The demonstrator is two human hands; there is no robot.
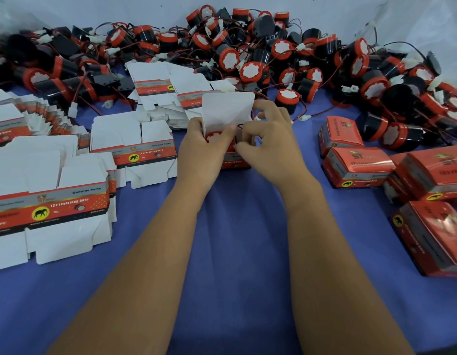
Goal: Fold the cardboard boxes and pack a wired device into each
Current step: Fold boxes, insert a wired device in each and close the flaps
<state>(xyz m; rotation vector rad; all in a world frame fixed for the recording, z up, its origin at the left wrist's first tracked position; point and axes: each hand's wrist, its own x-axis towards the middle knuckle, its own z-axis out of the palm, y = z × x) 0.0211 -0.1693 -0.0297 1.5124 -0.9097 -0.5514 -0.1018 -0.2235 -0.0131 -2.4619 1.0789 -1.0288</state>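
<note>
Head view showed the left hand [204,147] gripping an open red cardboard box [233,160] at table centre, the red-capped black wired device [214,137] inside. The right hand [268,134] pinched its black wire [239,134]. Best coil the wire fully inside before closing the white lid flap [226,108].
</note>
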